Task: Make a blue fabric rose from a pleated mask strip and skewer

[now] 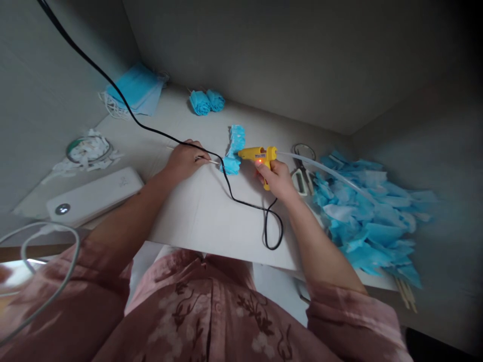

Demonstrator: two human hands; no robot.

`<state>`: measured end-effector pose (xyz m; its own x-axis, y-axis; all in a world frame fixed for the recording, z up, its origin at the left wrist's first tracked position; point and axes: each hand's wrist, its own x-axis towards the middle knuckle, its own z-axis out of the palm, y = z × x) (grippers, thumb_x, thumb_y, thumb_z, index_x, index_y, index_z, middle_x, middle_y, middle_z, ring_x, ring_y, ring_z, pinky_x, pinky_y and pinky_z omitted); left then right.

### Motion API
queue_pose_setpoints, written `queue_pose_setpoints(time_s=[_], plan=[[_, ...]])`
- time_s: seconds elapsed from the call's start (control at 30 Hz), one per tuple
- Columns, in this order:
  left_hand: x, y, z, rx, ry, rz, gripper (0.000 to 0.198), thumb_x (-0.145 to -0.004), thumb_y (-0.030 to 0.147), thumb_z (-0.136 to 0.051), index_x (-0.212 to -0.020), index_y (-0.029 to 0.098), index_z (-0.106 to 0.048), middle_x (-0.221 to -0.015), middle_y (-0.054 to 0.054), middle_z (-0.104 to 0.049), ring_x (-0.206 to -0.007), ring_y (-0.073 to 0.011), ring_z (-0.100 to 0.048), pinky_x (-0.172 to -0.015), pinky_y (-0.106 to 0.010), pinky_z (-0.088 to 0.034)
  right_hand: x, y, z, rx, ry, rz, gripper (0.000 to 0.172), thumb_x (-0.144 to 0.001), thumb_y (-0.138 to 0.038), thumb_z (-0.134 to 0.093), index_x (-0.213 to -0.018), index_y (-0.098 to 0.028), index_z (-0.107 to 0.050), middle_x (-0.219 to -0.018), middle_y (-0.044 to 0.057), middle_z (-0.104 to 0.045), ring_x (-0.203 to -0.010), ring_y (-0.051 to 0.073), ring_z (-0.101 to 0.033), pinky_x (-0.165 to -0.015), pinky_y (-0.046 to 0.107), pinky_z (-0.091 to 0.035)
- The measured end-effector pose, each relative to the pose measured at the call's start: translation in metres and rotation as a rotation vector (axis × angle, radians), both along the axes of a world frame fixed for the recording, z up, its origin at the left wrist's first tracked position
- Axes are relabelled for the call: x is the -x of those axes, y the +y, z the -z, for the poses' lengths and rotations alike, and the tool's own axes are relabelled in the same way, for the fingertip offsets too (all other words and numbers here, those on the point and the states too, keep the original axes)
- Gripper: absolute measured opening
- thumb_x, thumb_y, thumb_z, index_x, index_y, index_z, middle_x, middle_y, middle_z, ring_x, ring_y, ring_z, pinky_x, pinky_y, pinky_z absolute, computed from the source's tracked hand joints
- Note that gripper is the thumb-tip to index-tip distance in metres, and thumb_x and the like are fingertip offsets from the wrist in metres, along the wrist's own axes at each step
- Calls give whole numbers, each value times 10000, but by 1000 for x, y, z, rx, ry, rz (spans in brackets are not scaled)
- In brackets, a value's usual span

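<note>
My left hand [188,160] pinches a thin wooden stick [213,162], whose right end meets a gathered blue fabric strip [237,138] on the table. The strip's lower end is bunched around the stick's tip. Wrapped round the handle of a yellow hot glue gun [256,154] is my right hand [278,177]. The gun's nozzle points left and reaches the strip's edge. A small orange light glows on the gun, and a long clear glue stick [324,168] trails out of its back.
A black cord [151,129] crosses the table. Two blue fabric roses [200,102] and stacked face masks [136,90] lie behind. At left are a white power bank [96,195] and white scraps [89,149]. At right, scissors [304,176] lie beside piled blue fabric pieces [373,211].
</note>
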<state>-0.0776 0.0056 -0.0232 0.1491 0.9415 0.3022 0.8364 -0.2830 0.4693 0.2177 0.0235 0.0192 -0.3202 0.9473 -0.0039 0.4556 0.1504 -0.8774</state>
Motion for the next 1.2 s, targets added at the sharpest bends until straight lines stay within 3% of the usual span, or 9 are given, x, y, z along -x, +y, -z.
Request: queue_pose_setpoints(time_s=[0.47, 0.8, 1.2], plan=[[2, 1, 5, -56, -17, 19, 174, -906, 269, -681, -893, 218, -848, -918, -74, -775, -936, -236, -659, -884, -354, -527, -5, 3, -1, -39, -50, -2, 580, -833, -762, -613, -650, -214, -563, -524, -25, -508, -483, 112, -455, -494, 270, -369], [0, 1, 3, -37, 6, 11, 158, -901, 251, -701, -908, 221, -856, -904, -74, -764, -941, -242, -653, -882, -365, -512, -11, 3, -9, -15, -82, 1, 542, -851, -719, -635, -683, -206, -591, -517, -23, -513, -468, 112, -462, -467, 256, -344], [1, 4, 5, 21, -55, -42, 164, -878, 312, -712, -951, 216, -824, -942, -61, -763, -917, -229, -662, -863, -334, -499, -12, 5, -5, -27, -92, -24, 563, -839, -747, -606, -695, -203, -584, -539, -19, -528, -482, 111, -468, -488, 268, -351]])
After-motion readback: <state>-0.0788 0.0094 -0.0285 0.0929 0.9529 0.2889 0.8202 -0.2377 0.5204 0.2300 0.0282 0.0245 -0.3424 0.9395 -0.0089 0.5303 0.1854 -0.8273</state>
